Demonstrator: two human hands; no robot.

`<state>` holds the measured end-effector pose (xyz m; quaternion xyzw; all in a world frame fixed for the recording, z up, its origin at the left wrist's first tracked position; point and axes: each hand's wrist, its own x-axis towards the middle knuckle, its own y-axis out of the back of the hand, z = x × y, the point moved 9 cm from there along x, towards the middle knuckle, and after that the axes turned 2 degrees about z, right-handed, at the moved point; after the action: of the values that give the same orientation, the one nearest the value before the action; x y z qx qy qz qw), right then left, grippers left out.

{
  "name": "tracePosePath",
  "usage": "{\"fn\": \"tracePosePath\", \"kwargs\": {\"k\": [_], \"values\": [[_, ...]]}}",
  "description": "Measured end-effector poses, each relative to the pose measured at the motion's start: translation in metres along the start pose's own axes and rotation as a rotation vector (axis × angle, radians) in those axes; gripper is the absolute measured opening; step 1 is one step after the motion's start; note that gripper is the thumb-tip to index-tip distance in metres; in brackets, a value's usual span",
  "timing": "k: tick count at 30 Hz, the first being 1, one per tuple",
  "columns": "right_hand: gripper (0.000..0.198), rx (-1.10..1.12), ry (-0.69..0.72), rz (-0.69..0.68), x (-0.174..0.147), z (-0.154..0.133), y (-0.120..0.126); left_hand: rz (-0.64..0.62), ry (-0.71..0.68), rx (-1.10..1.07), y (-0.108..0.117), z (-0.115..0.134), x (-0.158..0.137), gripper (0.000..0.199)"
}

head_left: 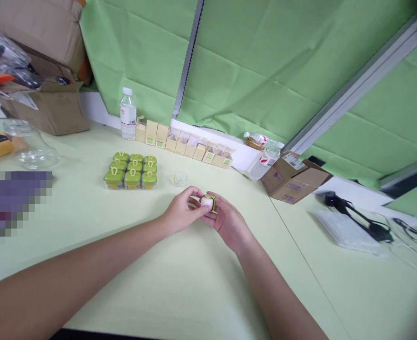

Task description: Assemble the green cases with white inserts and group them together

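In the head view, my left hand point(182, 211) and my right hand point(230, 223) meet above the table, closed around a small green lid point(214, 203). A soft-looking white piece point(206, 201) sits against the lid's inner side, with my left thumb on it; what it is made of I cannot make out. Just beyond my hands stands a small clear cup point(179, 178) without a lid. To its left, several clear boxes with green lids and pale loop handles point(132, 176) are grouped in rows.
A row of small cream cartons point(182, 141) lines the wall beside an upright water bottle point(128, 114). Other bottles point(259, 166) lean near a cardboard box point(293, 177). A glass jar point(31, 148) and an overfilled carton point(57, 108) are at left; cables point(366, 219) lie at right.
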<state>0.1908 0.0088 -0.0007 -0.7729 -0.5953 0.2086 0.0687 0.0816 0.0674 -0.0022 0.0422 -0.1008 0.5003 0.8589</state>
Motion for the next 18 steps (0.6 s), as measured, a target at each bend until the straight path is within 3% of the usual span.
{"fn": "tracePosePath", "kwargs": {"k": [6,18], "values": [[0.026,-0.045,0.021,0.024,0.0009,-0.0023,0.007,-0.04,0.044,-0.187,0.0051,-0.0075,0.009,0.045],[0.033,-0.031,0.019,-0.063,0.0025,-0.0059,0.0046,-0.11,0.091,-0.341,0.0042,-0.0035,0.0091,0.052]]}}
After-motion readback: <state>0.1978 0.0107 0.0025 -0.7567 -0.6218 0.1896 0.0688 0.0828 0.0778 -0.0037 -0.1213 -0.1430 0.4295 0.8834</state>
